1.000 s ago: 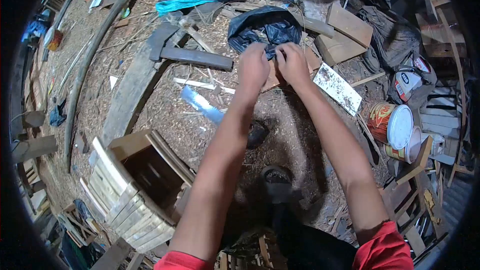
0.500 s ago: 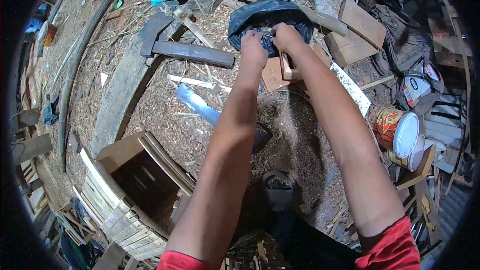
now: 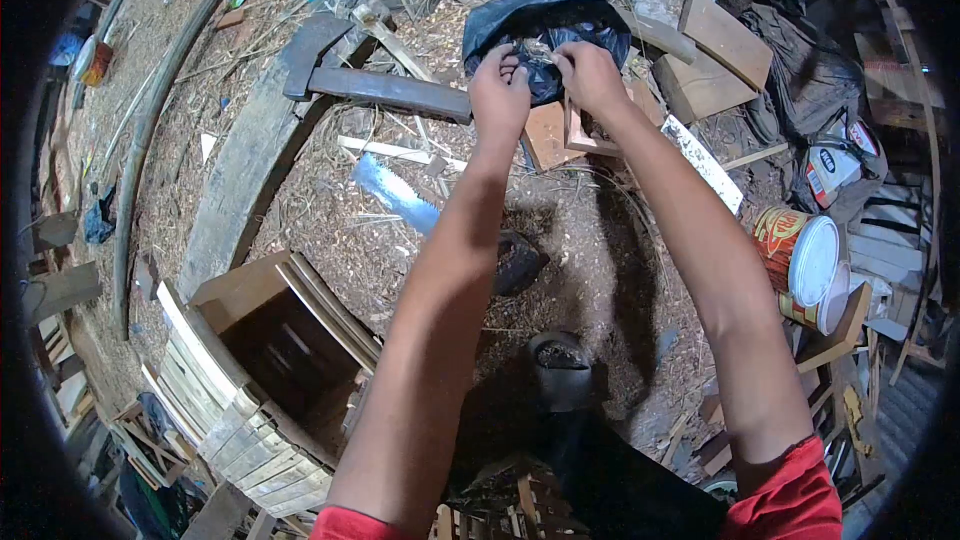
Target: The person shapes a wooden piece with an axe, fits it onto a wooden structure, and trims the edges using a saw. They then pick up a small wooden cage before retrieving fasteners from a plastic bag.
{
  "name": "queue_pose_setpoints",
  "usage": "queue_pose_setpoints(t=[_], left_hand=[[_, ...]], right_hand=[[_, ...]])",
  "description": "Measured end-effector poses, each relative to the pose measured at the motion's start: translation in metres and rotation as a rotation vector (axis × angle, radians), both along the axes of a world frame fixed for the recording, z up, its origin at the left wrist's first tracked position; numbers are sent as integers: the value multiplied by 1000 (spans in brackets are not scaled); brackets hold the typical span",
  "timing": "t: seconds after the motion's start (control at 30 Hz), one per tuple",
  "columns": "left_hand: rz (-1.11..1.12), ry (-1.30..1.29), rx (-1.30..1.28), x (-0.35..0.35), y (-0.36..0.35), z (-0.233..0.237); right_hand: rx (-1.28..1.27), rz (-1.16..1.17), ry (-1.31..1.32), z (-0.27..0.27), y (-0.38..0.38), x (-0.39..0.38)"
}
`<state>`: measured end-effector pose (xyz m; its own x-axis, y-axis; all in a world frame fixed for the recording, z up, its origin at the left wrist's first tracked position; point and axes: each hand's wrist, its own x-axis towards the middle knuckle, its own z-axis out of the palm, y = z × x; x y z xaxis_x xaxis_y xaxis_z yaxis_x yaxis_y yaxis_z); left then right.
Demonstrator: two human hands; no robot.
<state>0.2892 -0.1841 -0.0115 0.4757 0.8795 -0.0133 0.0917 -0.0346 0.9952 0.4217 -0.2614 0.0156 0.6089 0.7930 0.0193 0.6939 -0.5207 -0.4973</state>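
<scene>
A black plastic bag (image 3: 500,15) lies with its mouth spread wide, and small pale bits (image 3: 535,45) that I cannot identify show inside. My left hand (image 3: 500,90) is over its near left rim, fingers loosely curled and apart, with nothing visible in them. On the right side of the mouth, my right hand (image 3: 595,78) has thumb and forefinger drawn together; whatever they pinch is too small to name. Beneath my right wrist sit a small wooden frame (image 3: 580,135) and a wooden block (image 3: 546,130). A large hammer (image 3: 390,90) lies left of my left hand.
A saw blade (image 3: 395,190) lies on the chip-covered ground near my left forearm. A slatted wooden box (image 3: 240,290) stands at lower left, beside a long plank (image 3: 235,170). Paint buckets (image 3: 795,245) are at right, and wood blocks (image 3: 700,95) lie beyond my right hand.
My hands were close together over the bag with a thin thing between them; now they are apart. The left hand's fingers have loosened, and the right hand has shifted slightly right.
</scene>
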Motion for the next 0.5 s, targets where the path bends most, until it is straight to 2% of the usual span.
queue_pose_setpoints(t=[0.03,0.13,0.23,0.33,0.37,0.47,0.5], left_hand=[[42,-16,301,-2,-1,-9],[-90,67,673,-10,0,-9],[-186,185,600,-13,2,-8],[-152,186,584,-1,7,-11],[-132,173,582,4,7,-15],[-42,247,493,19,7,-5],[-86,409,429,23,9,-5]], right_hand=[[60,157,-203,-1,-5,0],[74,225,-252,3,-8,-6],[-4,232,-61,7,-6,-2],[269,68,54,-6,5,2],[242,-45,123,-9,11,7],[33,-30,97,-12,25,21],[26,-21,128,-14,31,24]])
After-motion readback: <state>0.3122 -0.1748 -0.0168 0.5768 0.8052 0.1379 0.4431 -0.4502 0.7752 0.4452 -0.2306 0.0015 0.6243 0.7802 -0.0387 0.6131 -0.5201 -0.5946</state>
